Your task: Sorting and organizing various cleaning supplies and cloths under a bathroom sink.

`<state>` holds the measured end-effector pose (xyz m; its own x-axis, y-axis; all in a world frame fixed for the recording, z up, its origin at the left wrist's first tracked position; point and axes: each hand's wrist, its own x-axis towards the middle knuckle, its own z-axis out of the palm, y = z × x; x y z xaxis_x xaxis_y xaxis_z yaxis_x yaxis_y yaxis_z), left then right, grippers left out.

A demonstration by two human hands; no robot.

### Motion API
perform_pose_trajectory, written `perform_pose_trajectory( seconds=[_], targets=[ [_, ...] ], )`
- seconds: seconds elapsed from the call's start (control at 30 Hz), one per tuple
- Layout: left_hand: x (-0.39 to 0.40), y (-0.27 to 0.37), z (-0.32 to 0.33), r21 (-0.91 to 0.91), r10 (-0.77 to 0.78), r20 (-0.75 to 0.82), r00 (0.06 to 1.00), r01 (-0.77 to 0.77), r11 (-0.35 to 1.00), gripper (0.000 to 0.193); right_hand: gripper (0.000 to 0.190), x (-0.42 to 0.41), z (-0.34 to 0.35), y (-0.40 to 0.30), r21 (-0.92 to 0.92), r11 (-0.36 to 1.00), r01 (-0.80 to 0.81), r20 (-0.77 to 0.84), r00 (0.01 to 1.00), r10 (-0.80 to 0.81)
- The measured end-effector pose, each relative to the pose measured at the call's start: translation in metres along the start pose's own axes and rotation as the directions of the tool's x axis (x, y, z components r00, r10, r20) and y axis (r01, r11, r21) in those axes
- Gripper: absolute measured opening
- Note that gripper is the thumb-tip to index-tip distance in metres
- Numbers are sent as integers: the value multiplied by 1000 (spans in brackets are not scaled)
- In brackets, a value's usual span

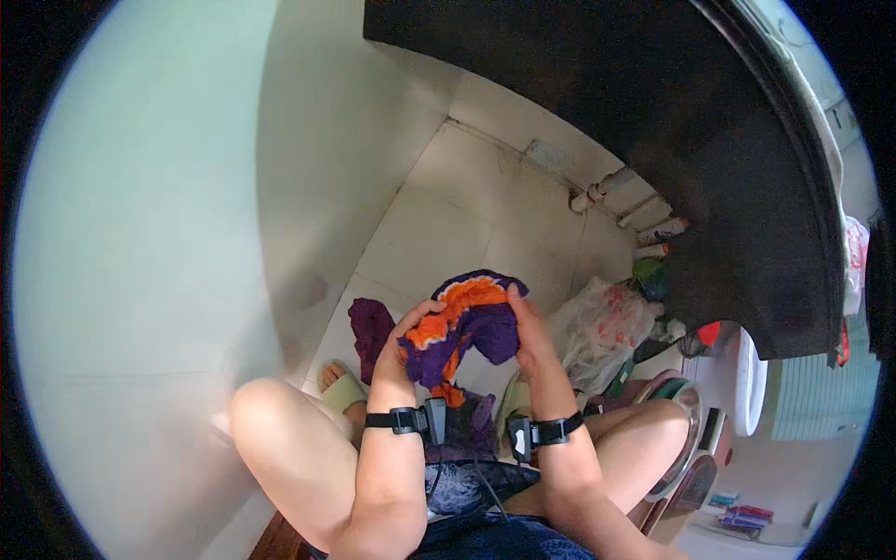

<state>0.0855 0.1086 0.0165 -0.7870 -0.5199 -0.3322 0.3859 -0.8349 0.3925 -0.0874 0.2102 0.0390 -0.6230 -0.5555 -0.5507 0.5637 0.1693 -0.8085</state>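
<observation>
A crumpled purple and orange cloth (483, 323), with a thin whitish line along the orange band, is stretched between my two hands above the floor. My left hand (404, 334) grips its left side, fingers over the orange part. On the opposite side my right hand (530, 330) holds the edge, with the thumb on top. An orange end of the fabric hangs down between my forearms. To the left of my left hand lies a dark purple cloth (369, 336) on the tiles. More purple fabric (472, 427) sits low between my legs, partly hidden.
A dark counter panel (595, 77) overhangs the upper right. Beneath it are pipes (588, 197), several bottles and a clear plastic bag (598, 329) with red print. Stacked basins (679, 413) stand by my right knee. A pale wall (154, 245) rises along the left.
</observation>
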Motion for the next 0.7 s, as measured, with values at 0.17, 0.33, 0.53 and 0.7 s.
perform_pose_trajectory(
  seconds=[0.17,0.33,0.53,0.7],
  targets=[
    [-1,2,1,-24,-75,88,993,78,997,27,26,-21,-10,-50,-338,913,230,84,973,-214],
    [9,-9,-1,88,-202,62,977,197,976,32,44,-5,-30,-55,-355,840,411,74,908,-413],
    [37,-33,16,581,337,333,881,-473,662,33,94,-20,-15,8,-480,873,83,102,994,-39],
    [59,-53,-75,892,149,450,881,-449,-38,45,81,-6,27,42,96,977,-192,259,952,162]
  ],
)
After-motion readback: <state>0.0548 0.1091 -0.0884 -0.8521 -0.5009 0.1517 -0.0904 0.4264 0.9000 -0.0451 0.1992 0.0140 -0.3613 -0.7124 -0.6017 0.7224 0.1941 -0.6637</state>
